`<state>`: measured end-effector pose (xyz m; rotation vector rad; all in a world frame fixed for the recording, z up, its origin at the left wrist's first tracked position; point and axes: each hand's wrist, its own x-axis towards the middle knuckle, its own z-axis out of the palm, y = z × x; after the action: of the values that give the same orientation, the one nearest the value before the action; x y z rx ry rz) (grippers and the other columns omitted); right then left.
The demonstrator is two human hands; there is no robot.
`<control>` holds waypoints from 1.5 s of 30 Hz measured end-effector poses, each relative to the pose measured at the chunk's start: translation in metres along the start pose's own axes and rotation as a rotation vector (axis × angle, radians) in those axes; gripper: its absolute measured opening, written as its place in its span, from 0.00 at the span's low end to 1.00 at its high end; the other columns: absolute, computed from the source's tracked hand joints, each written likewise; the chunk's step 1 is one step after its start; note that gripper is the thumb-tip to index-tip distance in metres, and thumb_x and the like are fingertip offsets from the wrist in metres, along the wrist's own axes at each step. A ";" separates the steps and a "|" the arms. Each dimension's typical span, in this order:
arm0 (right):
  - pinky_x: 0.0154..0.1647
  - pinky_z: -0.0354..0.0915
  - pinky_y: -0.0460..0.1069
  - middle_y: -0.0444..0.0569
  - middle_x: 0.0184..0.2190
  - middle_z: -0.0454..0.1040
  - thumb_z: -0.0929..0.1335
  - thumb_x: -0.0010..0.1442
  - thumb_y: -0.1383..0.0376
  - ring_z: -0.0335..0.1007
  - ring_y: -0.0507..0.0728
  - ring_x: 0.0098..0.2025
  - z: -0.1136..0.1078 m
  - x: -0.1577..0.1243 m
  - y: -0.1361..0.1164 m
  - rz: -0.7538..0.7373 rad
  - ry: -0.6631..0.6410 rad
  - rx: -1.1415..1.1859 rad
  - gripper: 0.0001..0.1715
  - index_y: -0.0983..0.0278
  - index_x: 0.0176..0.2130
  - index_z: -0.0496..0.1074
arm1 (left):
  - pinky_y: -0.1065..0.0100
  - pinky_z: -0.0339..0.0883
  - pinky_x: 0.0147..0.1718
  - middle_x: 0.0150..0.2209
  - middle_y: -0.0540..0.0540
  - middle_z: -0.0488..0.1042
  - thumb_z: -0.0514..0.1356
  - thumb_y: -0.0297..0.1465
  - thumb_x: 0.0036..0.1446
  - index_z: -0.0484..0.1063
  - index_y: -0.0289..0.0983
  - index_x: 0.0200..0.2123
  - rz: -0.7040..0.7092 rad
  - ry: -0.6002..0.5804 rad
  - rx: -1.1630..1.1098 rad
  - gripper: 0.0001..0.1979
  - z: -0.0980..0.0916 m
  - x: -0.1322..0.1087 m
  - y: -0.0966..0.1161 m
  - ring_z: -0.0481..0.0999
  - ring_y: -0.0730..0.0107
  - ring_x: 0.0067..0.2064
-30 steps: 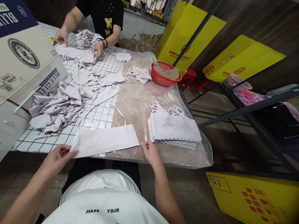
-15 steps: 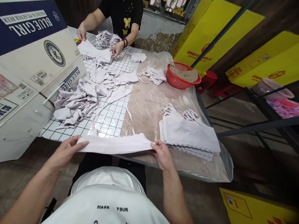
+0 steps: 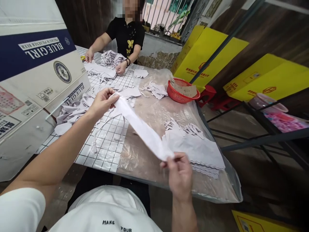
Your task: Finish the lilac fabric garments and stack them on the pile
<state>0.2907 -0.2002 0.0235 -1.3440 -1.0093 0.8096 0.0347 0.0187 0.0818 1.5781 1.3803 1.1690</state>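
A pale fabric piece (image 3: 142, 129) is stretched slantwise above the table between my two hands. My left hand (image 3: 106, 98) pinches its upper far end. Lower and nearer to me, my right hand (image 3: 178, 170) grips the other end; the fingers there are slightly blurred. Just beyond my right hand lies a neat stack of similar fabric pieces (image 3: 195, 145) with scalloped edges. A loose heap of crumpled fabric (image 3: 74, 109) lies to the left, partly hidden behind my left forearm.
A large beer carton (image 3: 43, 83) stands at the left. Across the table (image 3: 108, 151), a co-worker in black (image 3: 125, 38) handles similar fabric. A red basket (image 3: 182, 91) holding cardboard sits at the right edge, near a metal rack (image 3: 260, 140) and yellow boxes (image 3: 210, 58).
The fabric has gone from level at the table's front edge to slanting over the table. My left hand moved forward and right; my right hand moved slightly right and nearer to me.
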 end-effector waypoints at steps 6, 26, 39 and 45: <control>0.24 0.62 0.44 0.43 0.25 0.73 0.68 0.61 0.56 0.67 0.49 0.23 0.019 -0.011 0.005 0.116 -0.637 -0.271 0.11 0.62 0.34 0.72 | 0.61 0.66 0.41 0.43 0.43 0.72 0.58 0.31 0.62 0.67 0.32 0.45 0.062 0.114 0.564 0.11 0.012 -0.020 -0.031 0.74 0.66 0.38; 0.36 0.60 0.46 0.46 0.28 0.75 0.66 0.55 0.67 0.69 0.55 0.33 0.097 0.204 0.084 0.143 -0.219 -0.784 0.08 0.62 0.24 0.67 | 0.64 0.62 0.32 0.32 0.47 0.70 0.51 0.31 0.67 0.66 0.38 0.32 0.360 -0.385 0.572 0.10 0.038 -0.188 -0.112 0.68 0.64 0.33; 0.22 0.60 0.42 0.40 0.17 0.68 0.64 0.52 0.68 0.71 0.52 0.23 0.028 0.172 0.048 0.286 -0.105 -0.552 0.05 0.61 0.26 0.62 | 0.66 0.65 0.37 0.34 0.46 0.70 0.53 0.38 0.67 0.70 0.39 0.32 0.107 -0.460 0.064 0.13 0.007 -0.179 -0.093 0.69 0.66 0.38; 0.16 0.57 0.37 0.37 0.18 0.67 0.68 0.51 0.70 0.69 0.46 0.18 0.032 0.178 -0.021 0.313 -0.135 -0.172 0.10 0.63 0.26 0.60 | 0.70 0.68 0.32 0.29 0.48 0.70 0.69 0.43 0.48 0.71 0.36 0.27 -0.413 -0.237 -0.483 0.16 -0.024 -0.117 -0.068 0.70 0.70 0.32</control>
<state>0.3267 -0.0265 0.0633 -1.6391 -1.0037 1.0787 -0.0122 -0.0862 0.0068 0.9944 1.0941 0.9361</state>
